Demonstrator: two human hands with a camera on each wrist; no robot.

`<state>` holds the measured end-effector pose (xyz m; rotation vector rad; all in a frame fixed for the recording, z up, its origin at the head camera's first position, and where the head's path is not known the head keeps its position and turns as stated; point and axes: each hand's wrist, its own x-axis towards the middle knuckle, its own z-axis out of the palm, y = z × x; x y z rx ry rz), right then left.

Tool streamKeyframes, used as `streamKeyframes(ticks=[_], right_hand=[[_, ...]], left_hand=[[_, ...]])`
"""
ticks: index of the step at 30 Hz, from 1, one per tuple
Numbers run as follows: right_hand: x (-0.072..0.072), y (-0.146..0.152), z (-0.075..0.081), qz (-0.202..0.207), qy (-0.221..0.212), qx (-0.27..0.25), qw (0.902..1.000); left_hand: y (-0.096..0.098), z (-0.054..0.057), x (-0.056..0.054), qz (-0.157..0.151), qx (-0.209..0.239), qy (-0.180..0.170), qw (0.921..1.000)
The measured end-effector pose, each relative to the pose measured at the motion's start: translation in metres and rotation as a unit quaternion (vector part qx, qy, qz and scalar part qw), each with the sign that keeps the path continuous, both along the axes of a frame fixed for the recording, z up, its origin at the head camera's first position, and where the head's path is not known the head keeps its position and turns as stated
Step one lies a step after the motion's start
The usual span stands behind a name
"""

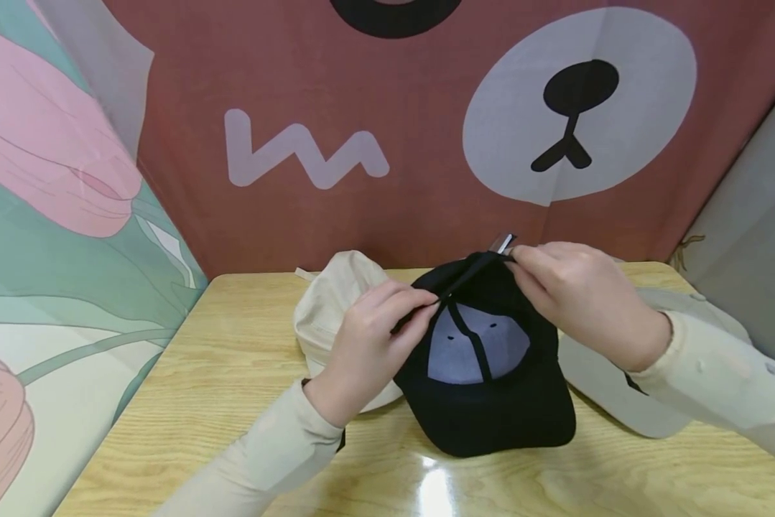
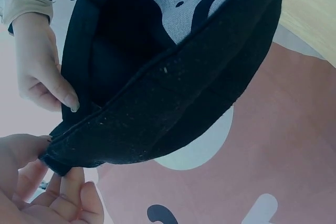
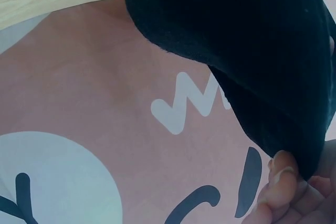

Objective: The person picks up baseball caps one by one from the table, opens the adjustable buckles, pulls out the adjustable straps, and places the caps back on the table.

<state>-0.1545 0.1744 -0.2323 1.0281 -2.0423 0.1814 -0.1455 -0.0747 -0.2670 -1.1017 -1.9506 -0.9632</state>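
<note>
Apparently woven grey lining (image 1: 498, 350) curves inside the black cap (image 1: 490, 424) fingers (image 1: 403, 300) pinch

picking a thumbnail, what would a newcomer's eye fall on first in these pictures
The black cap likely comes first, near the middle of the head view, pinched by the left fingers and right fingers, its blue-grey lining showing. Behind it hangs a reddish-brown cloth, its white muzzle and black nose standing out at upper right. A cream cap and a greyish cap on the table flank the black one, left and right.
</note>
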Motion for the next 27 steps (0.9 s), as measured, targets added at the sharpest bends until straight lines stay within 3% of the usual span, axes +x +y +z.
streamKeyframes(ticks=[27], right_hand=[[-0.0006, 0.0003, -0.0017, 0.005, 0.004, 0.002, 1.0]], left_hand=[[-0.0024, -0.0019, 0.0007, 0.003, -0.002, -0.004, 1.0]])
